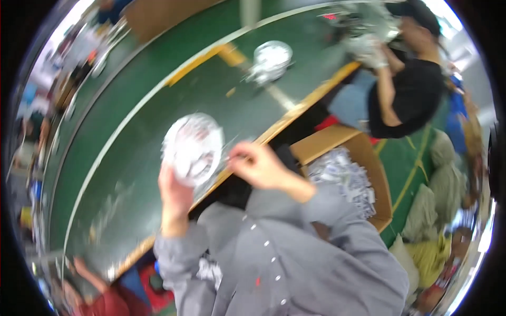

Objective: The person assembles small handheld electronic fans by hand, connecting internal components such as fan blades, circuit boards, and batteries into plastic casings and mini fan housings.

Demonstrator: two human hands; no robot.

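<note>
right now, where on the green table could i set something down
The green table looks bare, though blurred, between the white bundle in the left hand and the yellow strip. Crowded: the wooden edge by the right hand.

Inscriptions and markings: none legible from where I stand, any lettering, numbers or signs being too blurred or small to make out.

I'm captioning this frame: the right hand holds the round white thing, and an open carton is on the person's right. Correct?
Not quite: the head view shows the left hand holding the round white thing. The open carton is on the person's right.
</note>
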